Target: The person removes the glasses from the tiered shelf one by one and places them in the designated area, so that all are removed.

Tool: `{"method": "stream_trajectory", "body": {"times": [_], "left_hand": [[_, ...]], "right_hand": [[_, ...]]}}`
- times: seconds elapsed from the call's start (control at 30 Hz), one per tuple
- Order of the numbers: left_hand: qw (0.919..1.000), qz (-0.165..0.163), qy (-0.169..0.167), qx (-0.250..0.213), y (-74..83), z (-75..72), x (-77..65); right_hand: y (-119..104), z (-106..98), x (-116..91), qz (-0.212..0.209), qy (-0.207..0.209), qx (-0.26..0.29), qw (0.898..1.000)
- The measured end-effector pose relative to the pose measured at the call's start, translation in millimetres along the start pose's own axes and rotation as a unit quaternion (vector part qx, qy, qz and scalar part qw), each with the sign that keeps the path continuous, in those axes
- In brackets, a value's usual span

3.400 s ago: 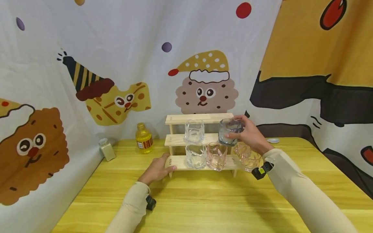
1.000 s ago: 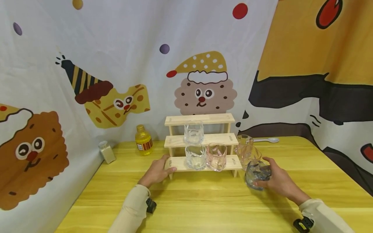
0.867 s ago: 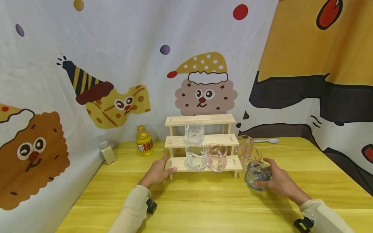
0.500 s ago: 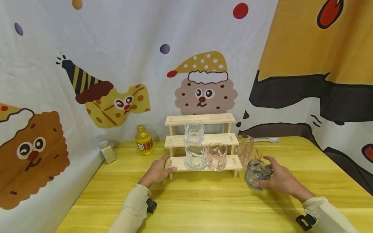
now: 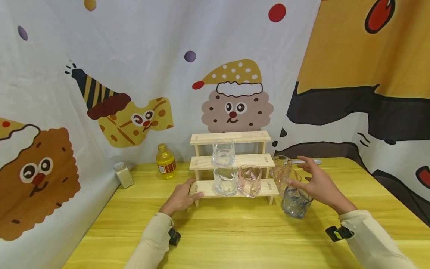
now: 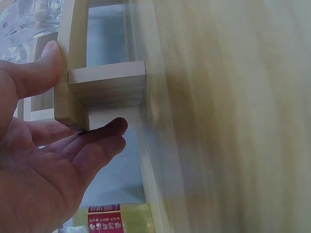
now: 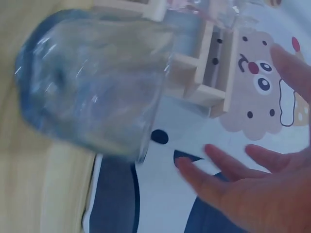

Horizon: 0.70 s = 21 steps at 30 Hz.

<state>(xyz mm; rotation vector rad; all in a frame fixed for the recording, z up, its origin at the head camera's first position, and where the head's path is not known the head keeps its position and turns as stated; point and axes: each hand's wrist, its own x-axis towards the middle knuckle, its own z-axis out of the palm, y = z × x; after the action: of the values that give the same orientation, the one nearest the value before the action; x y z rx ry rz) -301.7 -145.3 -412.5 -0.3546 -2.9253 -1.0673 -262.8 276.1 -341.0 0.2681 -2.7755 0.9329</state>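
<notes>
My left hand (image 5: 180,197) holds the left end of the lowest step of a three-tier wooden display stand (image 5: 231,138), thumb on top and fingers below in the left wrist view. A grey-blue glass tumbler (image 5: 296,206) stands upright on the table, right of the stand. Just above it my right hand (image 5: 324,188) is spread, fingers apart from the glass (image 7: 97,82) in the right wrist view. One clear glass (image 5: 223,154) is on the middle step. The lowest step carries another clear glass (image 5: 226,183) and a pink glass (image 5: 250,183).
Two more pink glasses (image 5: 282,163) stand on the table between the stand and the right hand. Behind them lies a white spoon (image 5: 317,161). At the back left are a yellow oil bottle (image 5: 166,162) and a small jar (image 5: 123,175). A printed cloth (image 5: 151,45) hangs behind.
My right hand brought the grey-blue glass from the stand's middle step down to the table at the right, then let go and rose off it. The left hand stays put.
</notes>
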Motion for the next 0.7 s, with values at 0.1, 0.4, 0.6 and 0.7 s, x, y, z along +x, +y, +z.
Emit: {"method": "stream_trajectory", "body": {"times": [0.1,0.4,0.6,0.7], "left_hand": [[1.0000,0.001,0.000,0.000,-0.2,-0.2,0.7],[1.0000,0.002,-0.003,-0.001,-0.9,-0.2,1.7],[1.0000,-0.001,-0.003,-0.005,-0.3,-0.5,2.2],[0.9999,-0.008,-0.003,-0.007,-0.3,-0.7,2.9]], "right_hand": [[-8,4,6,-0.022,0.037,0.042,0.998],[-33,23,28,-0.072,0.078,0.157,0.982],[-52,37,47,-0.061,0.051,0.189,0.979],[-61,43,56,-0.047,0.029,0.185,0.981]]}}
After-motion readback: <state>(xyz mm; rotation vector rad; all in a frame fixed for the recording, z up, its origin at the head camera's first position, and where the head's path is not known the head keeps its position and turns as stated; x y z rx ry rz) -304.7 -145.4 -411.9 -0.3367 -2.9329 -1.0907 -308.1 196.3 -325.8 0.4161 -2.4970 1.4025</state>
